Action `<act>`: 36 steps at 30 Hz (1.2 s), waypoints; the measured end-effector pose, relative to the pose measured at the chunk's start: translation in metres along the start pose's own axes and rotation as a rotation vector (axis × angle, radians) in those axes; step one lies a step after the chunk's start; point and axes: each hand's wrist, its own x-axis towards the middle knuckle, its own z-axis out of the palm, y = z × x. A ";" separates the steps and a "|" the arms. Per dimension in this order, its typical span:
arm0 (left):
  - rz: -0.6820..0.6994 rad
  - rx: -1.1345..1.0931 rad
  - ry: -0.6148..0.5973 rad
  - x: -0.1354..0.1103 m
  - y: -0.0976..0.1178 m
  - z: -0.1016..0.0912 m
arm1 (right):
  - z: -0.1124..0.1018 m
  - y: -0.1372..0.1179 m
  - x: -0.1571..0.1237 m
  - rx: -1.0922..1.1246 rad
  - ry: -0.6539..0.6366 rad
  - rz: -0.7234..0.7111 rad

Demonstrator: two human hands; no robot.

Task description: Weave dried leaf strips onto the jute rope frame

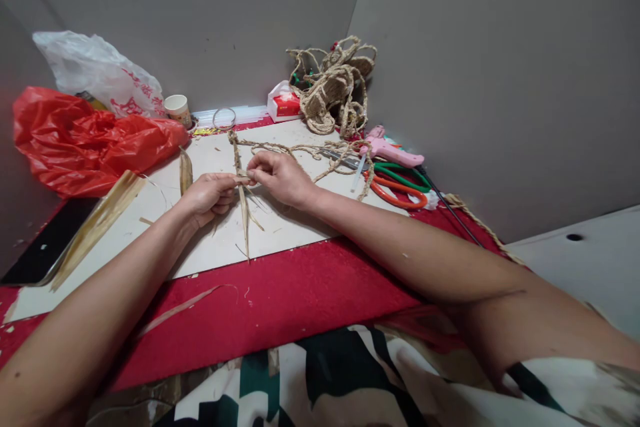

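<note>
Over the white board (295, 220), my left hand (211, 197) and my right hand (279, 177) meet at the middle of a braided straw cord (237, 155). My left hand pinches the cord from the left, thumb and forefinger pressed together. From the right, my right hand pinches at the same spot with its fingertips. Below the hands, loose straw ends (245, 220) fan out toward me on the board. The cord's upper end lies beyond the hands, near a longer twisted straw rope (280, 147). My fingertips hide the exact spot being held.
A red plastic bag (100, 147), a black phone (45, 240) and a dry husk strip (100, 227) lie left. Behind are a paper cup (177, 109), tissue pack (284, 103) and coiled straw rope (335, 93). Right are a pink glue gun (393, 150) and orange-handled scissors (400, 197).
</note>
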 end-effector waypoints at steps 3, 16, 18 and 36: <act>-0.007 0.007 0.014 -0.001 0.001 0.001 | 0.002 0.006 0.000 -0.033 0.120 -0.063; -0.005 -0.014 0.032 0.001 -0.002 -0.002 | 0.002 0.009 -0.007 -0.379 -0.051 -0.296; -0.002 -0.009 0.032 0.000 -0.002 -0.002 | 0.002 0.008 -0.007 -0.389 -0.054 -0.262; 0.105 0.138 0.144 0.001 -0.010 0.011 | -0.002 0.006 0.005 -0.325 -0.058 -0.040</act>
